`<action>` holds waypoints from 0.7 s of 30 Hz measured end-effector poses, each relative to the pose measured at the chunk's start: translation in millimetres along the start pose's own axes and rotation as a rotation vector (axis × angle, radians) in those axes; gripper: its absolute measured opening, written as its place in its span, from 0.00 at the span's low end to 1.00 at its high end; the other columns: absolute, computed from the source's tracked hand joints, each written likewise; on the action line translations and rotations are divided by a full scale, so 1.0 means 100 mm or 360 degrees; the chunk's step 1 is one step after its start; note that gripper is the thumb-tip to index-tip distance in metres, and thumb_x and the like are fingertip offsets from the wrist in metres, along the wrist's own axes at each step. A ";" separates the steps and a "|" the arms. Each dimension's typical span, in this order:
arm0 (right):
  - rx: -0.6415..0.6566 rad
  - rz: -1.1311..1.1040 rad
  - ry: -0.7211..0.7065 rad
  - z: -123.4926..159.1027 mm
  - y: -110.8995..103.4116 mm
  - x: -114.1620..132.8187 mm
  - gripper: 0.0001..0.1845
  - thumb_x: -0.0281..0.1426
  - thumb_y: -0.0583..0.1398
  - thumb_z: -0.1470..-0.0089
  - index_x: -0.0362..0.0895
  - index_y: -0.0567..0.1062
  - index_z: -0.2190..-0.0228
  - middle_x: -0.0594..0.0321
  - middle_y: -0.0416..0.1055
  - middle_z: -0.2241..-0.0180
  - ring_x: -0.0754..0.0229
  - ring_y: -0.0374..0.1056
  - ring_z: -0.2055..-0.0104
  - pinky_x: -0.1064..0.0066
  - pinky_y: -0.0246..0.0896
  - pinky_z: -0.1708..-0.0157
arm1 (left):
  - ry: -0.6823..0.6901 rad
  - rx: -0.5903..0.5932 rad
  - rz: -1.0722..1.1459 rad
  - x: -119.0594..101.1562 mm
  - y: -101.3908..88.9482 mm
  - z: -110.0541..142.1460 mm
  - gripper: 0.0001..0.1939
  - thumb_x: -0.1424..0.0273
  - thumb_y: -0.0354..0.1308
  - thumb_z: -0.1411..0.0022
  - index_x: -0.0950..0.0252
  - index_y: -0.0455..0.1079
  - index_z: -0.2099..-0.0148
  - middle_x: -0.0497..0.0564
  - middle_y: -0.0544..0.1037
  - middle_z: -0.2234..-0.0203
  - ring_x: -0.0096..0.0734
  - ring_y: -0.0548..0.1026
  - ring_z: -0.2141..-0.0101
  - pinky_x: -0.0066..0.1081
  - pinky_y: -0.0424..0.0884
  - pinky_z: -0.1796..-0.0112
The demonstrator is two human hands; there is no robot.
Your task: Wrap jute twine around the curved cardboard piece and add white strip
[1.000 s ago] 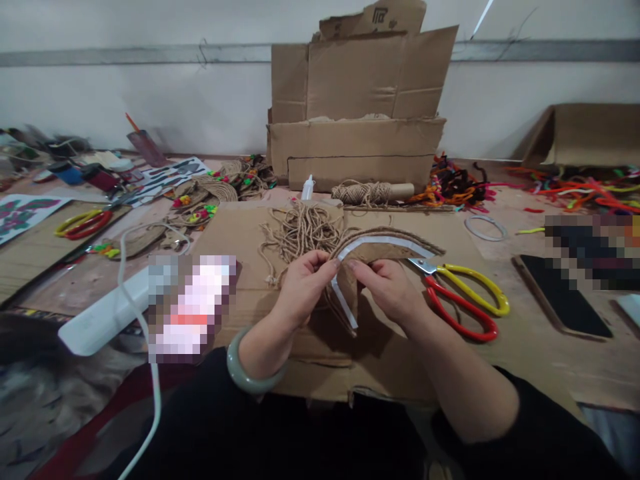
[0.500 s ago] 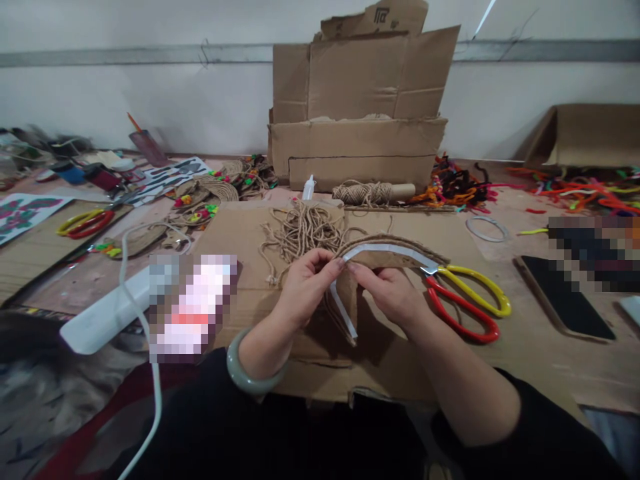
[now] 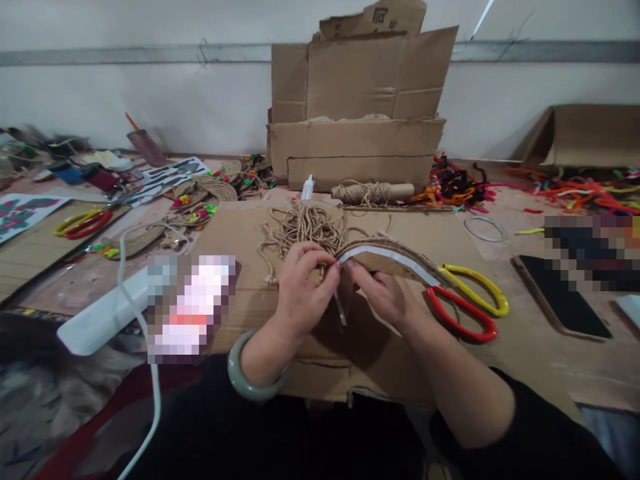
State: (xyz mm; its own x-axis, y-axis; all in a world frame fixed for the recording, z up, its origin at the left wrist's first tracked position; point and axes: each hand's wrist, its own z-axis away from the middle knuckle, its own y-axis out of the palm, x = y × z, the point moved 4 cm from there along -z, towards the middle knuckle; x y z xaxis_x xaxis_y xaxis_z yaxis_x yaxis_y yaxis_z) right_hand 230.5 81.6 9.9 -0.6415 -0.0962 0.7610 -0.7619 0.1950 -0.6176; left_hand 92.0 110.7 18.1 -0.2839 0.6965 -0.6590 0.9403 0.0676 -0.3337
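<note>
My left hand (image 3: 304, 287) pinches the near corner of a curved cardboard piece (image 3: 395, 253), which has brown jute cord along its upper edge and a white tape-like strip beside the cord. Thumb and fingers of my right hand (image 3: 390, 293) grip the same piece just to the right, so the two hands almost touch. A narrow pale strip (image 3: 342, 312) hangs below my left fingertips. Behind the left hand lies a tangle of jute cords (image 3: 305, 227). Scissors (image 3: 493, 327) with red and yellow handles rest right of my right hand, their blades hidden under the piece.
A cardboard sheet (image 3: 240, 327) lies under the work. Behind it stand a white nozzle bottle (image 3: 308, 189), a twine roll (image 3: 365, 193) and a folded cardboard box (image 3: 360, 147). On the right lies a phone (image 3: 560, 293); on the left, a white power strip (image 3: 110, 313) with a cable.
The curved piece has tilted down to the right, over the scissors' blades. Its lower leg has swung out of sight behind my left hand, which has turned; a thin strip now hangs there.
</note>
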 end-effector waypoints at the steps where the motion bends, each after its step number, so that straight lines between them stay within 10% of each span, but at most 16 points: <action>1: -0.0003 0.0106 -0.0039 0.01 0.00 0.01 0.20 0.41 0.48 0.44 0.46 0.76 0.72 0.59 0.77 0.67 0.53 0.70 0.60 0.62 0.62 0.55 | 0.0057 0.0028 -0.0063 -0.02 0.01 0.00 0.01 0.75 0.58 0.46 0.65 0.69 0.70 0.50 0.70 0.69 0.29 0.70 0.64 0.30 0.68 0.61; 21: 0.0133 0.0720 -0.0221 0.06 -0.02 0.26 0.21 0.33 0.45 0.43 0.44 0.77 0.65 0.57 0.77 0.61 0.52 0.71 0.56 0.61 0.63 0.52 | 0.0136 0.0013 -0.0162 -0.05 0.00 0.01 0.02 0.74 0.57 0.44 0.64 0.71 0.69 0.49 0.73 0.72 0.28 0.72 0.68 0.30 0.69 0.65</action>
State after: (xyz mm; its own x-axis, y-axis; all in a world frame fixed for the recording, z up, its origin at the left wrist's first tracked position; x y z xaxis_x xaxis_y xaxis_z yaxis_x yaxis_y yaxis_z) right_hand 214.6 72.8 29.4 -0.9118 -0.1502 0.3821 -0.4044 0.1686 -0.8989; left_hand 93.3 105.9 20.7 -0.3601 0.7449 -0.5616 0.9058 0.1352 -0.4014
